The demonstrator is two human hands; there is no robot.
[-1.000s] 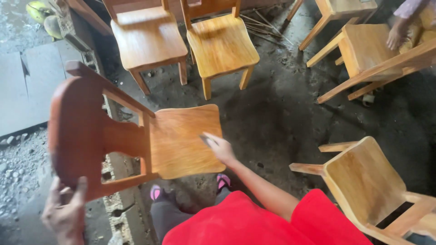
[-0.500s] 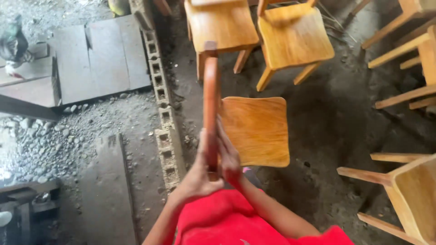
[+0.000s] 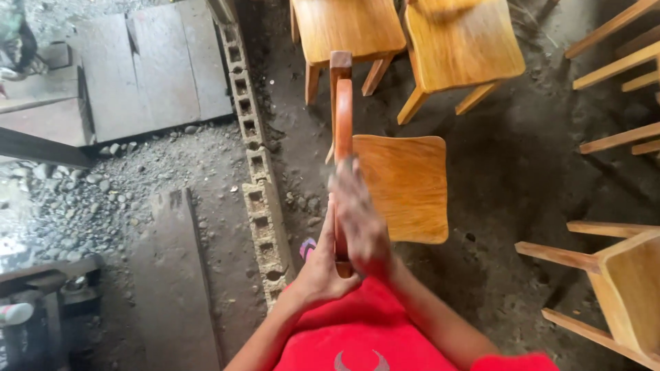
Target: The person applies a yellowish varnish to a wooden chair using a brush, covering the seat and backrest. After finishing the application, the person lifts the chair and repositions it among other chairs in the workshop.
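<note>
A small wooden chair (image 3: 402,185) stands on the dirt floor right in front of me, its reddish-brown backrest (image 3: 342,117) seen edge-on. My left hand (image 3: 322,264) presses against the left face of the backrest near its top. My right hand (image 3: 359,220) lies flat against the right face, fingers stretched forward and blurred. The backrest is clamped between my two palms. The light wooden seat extends to the right of my hands.
Two more wooden chairs (image 3: 350,31) (image 3: 460,48) stand ahead. Other chairs (image 3: 619,282) lie at the right. A row of hollow concrete blocks (image 3: 261,199) runs along the left, with gravel, planks (image 3: 175,282) and concrete slabs (image 3: 144,69) beyond it.
The view swung left and the backrest turned edge-on. My right hand left the seat and came to the backrest; both hands now sit on its top.
</note>
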